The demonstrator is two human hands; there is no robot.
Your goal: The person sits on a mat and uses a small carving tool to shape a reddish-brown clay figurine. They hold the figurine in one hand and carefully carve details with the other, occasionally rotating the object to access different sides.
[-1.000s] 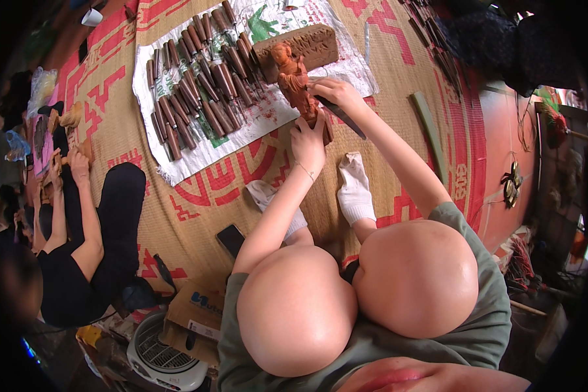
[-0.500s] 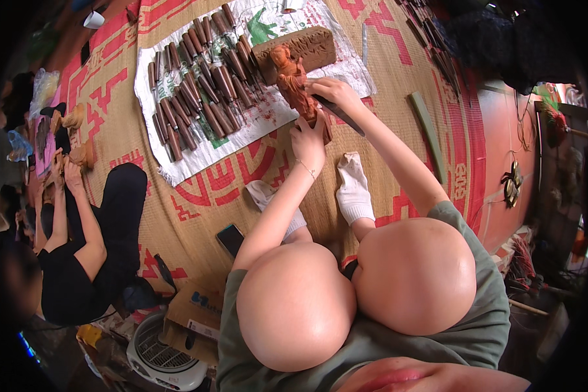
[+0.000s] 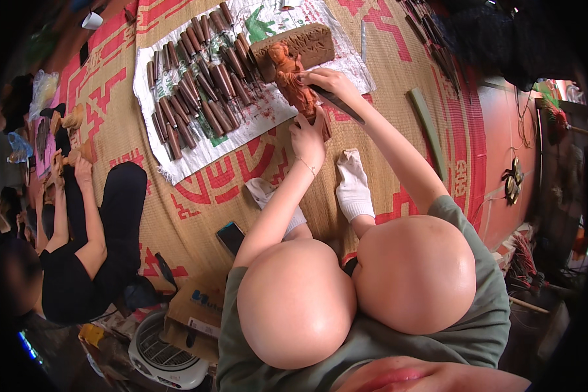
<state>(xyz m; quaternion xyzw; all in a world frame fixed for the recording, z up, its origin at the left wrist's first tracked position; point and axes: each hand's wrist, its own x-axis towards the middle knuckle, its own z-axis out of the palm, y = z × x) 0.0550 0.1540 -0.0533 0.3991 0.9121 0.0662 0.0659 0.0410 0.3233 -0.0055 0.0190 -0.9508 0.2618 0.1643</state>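
A reddish-brown carved wooden figurine [image 3: 286, 68] leans in front of me, its base toward me. My left hand [image 3: 308, 138] is closed around its lower end. My right hand [image 3: 330, 81] is closed on a carving tool [image 3: 343, 108], its dark shaft running back along my wrist. The right fingertips are at the figurine's middle; the tool's working tip is too small to make out. Just behind the figurine's upper part lies a brown carved block [image 3: 313, 46], on a white cloth sheet [image 3: 255, 134].
Several dark-handled tools [image 3: 206, 81] lie in rows on the sheet. A patterned straw mat [image 3: 385, 137] spreads underneath, with a green strip [image 3: 427, 134] at right. A phone [image 3: 230, 238] lies by my left leg. Another person [image 3: 78, 261] works at left, beside a cardboard box [image 3: 196, 307].
My right hand has moved slightly left and away from me along the figurine. The figurine has shifted slightly left, with my left hand still around its lower end.
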